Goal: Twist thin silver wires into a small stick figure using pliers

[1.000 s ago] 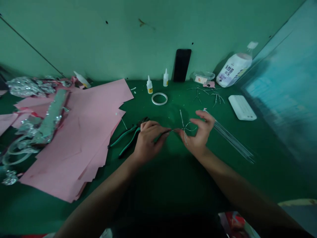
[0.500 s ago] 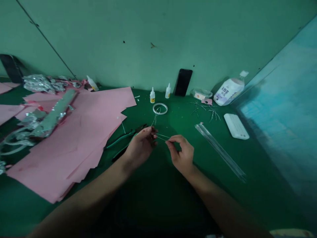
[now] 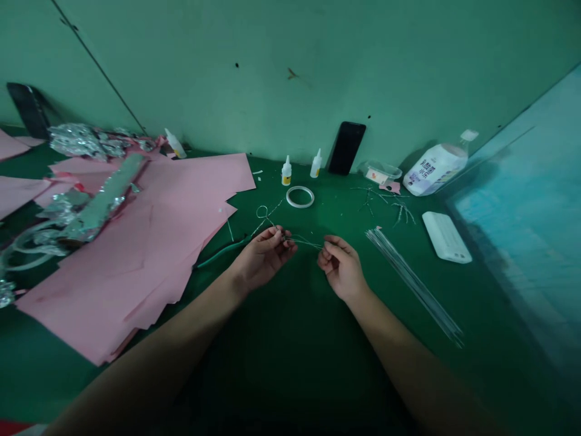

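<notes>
Thin metal wire [image 3: 305, 241] stretches between my two hands in the head view. My left hand [image 3: 263, 255] pinches its twisted part, and a loop with twisted branches sticks out beyond the fingertips. My right hand [image 3: 344, 266] is closed on the loose strands at the other end. Behind my left hand lie green-handled pliers [image 3: 221, 253], mostly hidden by it. A white ring [image 3: 300, 197] rests on the table just past the wire. To the right of my right hand lies a bundle of straight wires [image 3: 415, 284].
Pink paper sheets [image 3: 149, 242] with crumpled foil [image 3: 86, 140] cover the left. Glue bottles [image 3: 286, 172], a phone [image 3: 347, 148], a plastic box [image 3: 380, 172] and a big bottle [image 3: 436, 168] stand along the wall. Twisted wire branches [image 3: 402, 212] and a white power bank [image 3: 447, 237] lie right.
The twisted loop has swung from pointing away to pointing left over the pliers. My right hand has drawn slightly farther from my left, still holding the strands. The view has shifted a little.
</notes>
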Tool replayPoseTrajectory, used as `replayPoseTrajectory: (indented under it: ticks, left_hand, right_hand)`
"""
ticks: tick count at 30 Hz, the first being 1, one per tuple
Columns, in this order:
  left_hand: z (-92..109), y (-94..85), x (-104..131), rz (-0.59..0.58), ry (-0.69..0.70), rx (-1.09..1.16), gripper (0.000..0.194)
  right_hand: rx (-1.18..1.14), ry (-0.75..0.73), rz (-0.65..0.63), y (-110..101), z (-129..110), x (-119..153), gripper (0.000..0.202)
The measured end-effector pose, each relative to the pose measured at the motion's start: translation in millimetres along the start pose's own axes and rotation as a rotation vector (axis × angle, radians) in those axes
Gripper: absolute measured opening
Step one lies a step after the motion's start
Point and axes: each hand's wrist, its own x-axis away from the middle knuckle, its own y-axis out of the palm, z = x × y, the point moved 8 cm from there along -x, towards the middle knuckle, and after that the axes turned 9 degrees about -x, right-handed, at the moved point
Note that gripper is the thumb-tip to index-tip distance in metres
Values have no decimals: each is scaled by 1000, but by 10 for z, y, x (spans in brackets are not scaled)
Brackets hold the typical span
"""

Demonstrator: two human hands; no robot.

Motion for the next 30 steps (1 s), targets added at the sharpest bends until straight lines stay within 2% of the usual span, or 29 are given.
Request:
replayPoseTrajectory:
  ticks: [4,5,7,9,10,11,15,21,30]
  left_hand:
    - [50,-32,-26,-14,88,-72,8]
    - [50,-36,-26,-11,109,-97,7]
    - [30,-40,-19,10,143,-136,9]
    - [-17,-28,0,30,161,-152,12]
    - [-46,-15,12,37,163,-157,13]
    - [-77,-2,27,43,162,-161,15]
    - [-195,34,79,71,126,-160,17]
    - [-305,26,85,109,56,-144,16]
    - [-338,1,40,83,-34,-145,12]
  right_hand:
    - [87,-104,69,-35,-83,84,23]
    - [152,-194,99,-47,-159,131,23]
    - [374,-484,119,8,-388,282,22]
    - [645,-801,53,197,-557,483,21]
    - [755,-898,-3,298,-572,556,20]
    - [829,-934,-58,376,-552,590,20]
    - [929,-908,-157,505,-461,574,12]
    - [907,-862,-115,478,-503,528,8]
    - [870,-832,-173,517,-459,500,8]
